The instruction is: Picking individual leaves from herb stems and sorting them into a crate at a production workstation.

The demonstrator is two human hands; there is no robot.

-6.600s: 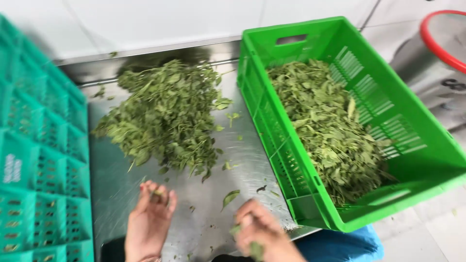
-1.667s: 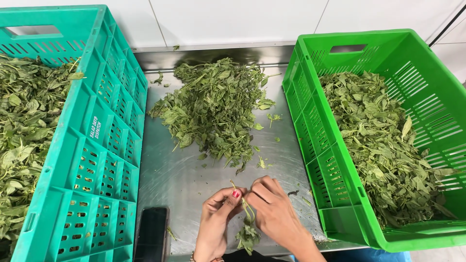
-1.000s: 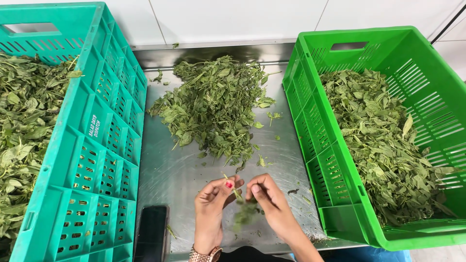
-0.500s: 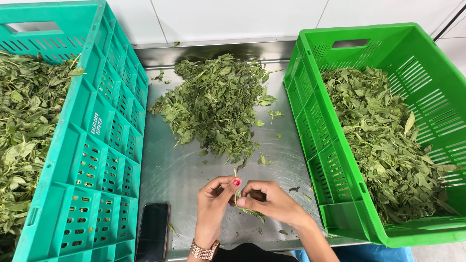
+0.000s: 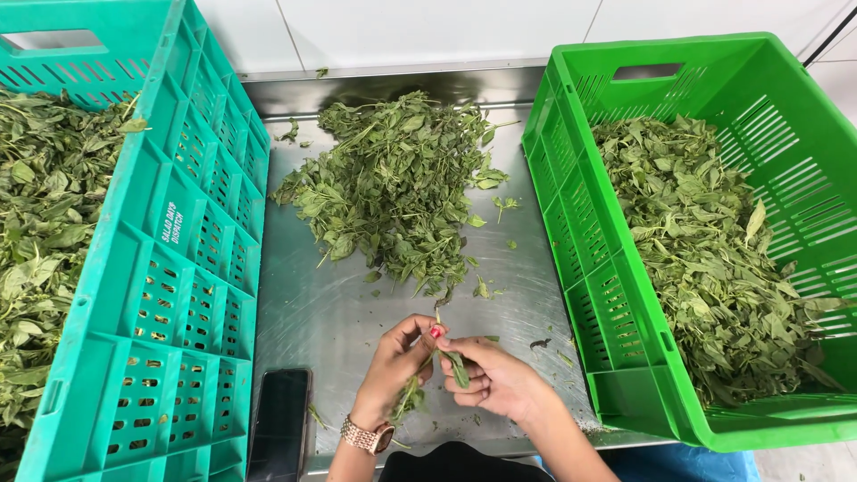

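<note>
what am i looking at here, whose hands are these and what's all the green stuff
There is no machine: the picture comes from a camera worn on a person's head, looking down at their own two bare hands over a steel table. The left hand, with a watch at the wrist, and the right hand meet at a leafy sprig and hold it between their fingertips. Beyond them lies a loose pile of leafy stems. A teal crate on the left and a green crate on the right both hold greens of the same kind. A dark phone lies flat near the table's front edge.
</note>
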